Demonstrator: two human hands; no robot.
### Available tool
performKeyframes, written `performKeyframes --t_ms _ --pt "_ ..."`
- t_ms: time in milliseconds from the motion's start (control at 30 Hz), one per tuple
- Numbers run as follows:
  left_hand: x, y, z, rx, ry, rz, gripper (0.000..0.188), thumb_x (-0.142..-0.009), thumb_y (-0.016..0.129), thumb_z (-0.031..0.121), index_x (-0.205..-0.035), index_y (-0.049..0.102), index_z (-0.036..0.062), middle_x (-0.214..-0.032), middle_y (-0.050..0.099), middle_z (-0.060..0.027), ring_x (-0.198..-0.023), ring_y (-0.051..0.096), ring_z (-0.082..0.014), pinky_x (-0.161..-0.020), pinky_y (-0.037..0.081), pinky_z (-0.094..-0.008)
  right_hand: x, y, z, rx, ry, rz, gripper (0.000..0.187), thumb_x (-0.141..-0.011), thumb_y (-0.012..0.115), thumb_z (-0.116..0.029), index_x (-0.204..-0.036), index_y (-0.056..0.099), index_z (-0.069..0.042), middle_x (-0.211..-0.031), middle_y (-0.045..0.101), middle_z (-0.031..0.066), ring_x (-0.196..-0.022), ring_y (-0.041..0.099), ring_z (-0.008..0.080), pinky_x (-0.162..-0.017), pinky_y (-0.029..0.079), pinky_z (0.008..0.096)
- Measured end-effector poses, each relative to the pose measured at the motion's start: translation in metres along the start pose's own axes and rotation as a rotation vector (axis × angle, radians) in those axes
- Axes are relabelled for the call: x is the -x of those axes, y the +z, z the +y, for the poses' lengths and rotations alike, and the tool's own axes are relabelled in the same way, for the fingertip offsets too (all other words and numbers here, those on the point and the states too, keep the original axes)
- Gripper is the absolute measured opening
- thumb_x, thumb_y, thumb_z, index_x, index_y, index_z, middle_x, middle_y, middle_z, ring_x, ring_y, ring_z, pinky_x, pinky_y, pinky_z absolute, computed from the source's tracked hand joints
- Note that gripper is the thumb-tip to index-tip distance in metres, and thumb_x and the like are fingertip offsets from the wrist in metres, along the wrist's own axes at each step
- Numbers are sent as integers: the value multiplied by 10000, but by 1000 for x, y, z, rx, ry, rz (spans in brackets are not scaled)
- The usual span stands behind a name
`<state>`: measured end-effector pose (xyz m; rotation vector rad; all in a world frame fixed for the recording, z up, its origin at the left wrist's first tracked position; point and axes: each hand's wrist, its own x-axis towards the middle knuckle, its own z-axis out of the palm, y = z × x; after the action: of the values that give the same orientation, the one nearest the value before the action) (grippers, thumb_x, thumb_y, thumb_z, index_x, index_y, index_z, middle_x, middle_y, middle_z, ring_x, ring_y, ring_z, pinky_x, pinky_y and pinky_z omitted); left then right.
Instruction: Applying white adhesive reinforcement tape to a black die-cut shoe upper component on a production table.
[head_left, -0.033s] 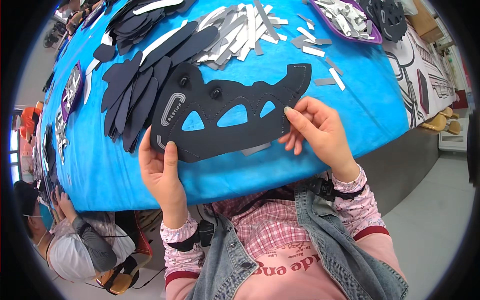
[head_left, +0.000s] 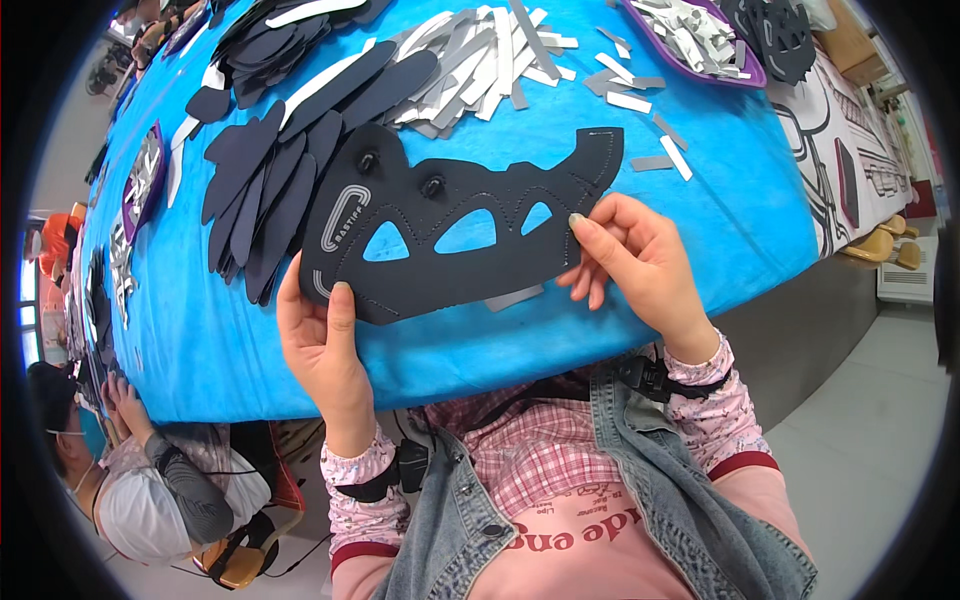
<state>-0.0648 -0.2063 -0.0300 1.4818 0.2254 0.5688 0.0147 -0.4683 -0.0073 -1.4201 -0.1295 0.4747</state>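
Note:
Between both hands I hold up a flat black shoe-upper piece (head_left: 470, 277). It has three cut-out windows, stitched lines, grey printed marks at its left end and two small black loops along the top. My left hand (head_left: 330, 345) pinches its lower left corner, thumb in front. At the right end my right hand (head_left: 635, 262) grips the edge between thumb and fingers. A small grey strip (head_left: 514, 299) on the table shows partly from beneath the piece. Close behind its left end lies a fanned pile of dark fabric pieces (head_left: 262, 200).
A heap of grey and white strips (head_left: 470, 75) lies beyond the piece, with loose strips at its right. Purple trays of strips stand far right (head_left: 755, 78) and at left (head_left: 157, 180). The blue-covered table (head_left: 730, 230) curves toward me. Another person (head_left: 150, 500) works at lower left.

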Motion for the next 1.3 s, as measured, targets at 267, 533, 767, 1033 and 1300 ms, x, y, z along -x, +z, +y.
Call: performKeyframes --t_ms 267,533,767,1033,1300 --pt "1 3 5 -35 -10 -31 458 -940 580 25 -1368 421 -6 -1268 560 -110 -1084 575 -133 -920 468 -259 -2 -2 0 -15 -10 -12 203 -967 600 -190 -955 553 7 -759 658 79 -631 671 139 -462 477 210" --pt "8 3 16 -103 -38 -100 501 -926 597 20 -1371 367 -7 -1249 553 -140 -970 630 -135 -701 564 -239 6 -5 -6 103 -97 73 213 -973 584 -196 -1054 547 -2 -764 651 72 -607 638 120 -465 468 206" --pt "8 1 18 -110 -78 -127 523 -932 594 29 -1395 354 -15 -1282 544 -159 -902 656 -139 -615 561 -217 0 -11 -5 34 -168 164 231 -978 574 -208 -1090 536 -9 -779 659 88 -547 613 111 -432 435 197" --pt "6 2 16 -84 -100 -142 527 -936 595 40 -1405 361 -17 -1281 550 -149 -904 652 -130 -599 543 -208 0 -15 -6 47 -128 136 195 -970 593 -214 -987 528 -31 -751 666 83 -536 608 104 -422 415 198" --pt "4 0 19 -78 -115 -143 543 -939 575 29 -1423 333 -5 -1278 543 -138 -953 631 -134 -646 549 -236 -2 -13 -5 43 -119 146 187 -959 612 -211 -931 535 -43 -757 665 74 -565 609 90 -434 427 194"
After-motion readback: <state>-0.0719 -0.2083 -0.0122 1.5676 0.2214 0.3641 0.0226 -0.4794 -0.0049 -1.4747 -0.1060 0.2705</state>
